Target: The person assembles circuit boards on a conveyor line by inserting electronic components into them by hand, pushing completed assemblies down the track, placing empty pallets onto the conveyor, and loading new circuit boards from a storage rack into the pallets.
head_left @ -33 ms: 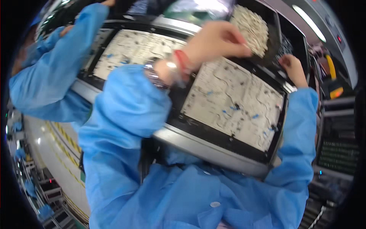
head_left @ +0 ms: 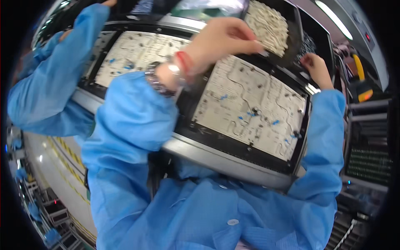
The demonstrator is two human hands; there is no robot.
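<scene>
My left hand (head_left: 225,39) reaches over the far edge of the nearer white circuit board, thumb and fingers pinched together. A small pale piece (head_left: 264,53) shows at its fingertips, too small to name. Just beyond lies a heap of cream-coloured small parts (head_left: 266,27) in a black bin. My right hand (head_left: 317,70) is at a bin of small dark parts (head_left: 307,45) at the far right, its fingers curled in; what they hold, if anything, cannot be made out. Between my arms the white circuit board (head_left: 250,104) sits in a black frame, carrying small blue and black components.
A second white board (head_left: 143,52) in a frame lies to the left, along the same silver rail (head_left: 225,160). A co-worker's blue sleeve (head_left: 62,75) reaches across there. A clear plastic bag (head_left: 208,8) lies at the back. A yellow-and-black tool (head_left: 361,79) hangs at the right.
The whole view has shifted slightly, so everything sits a little further left and up. The small pale piece at my left fingertips shows more clearly. Both hands keep nearly the same places.
</scene>
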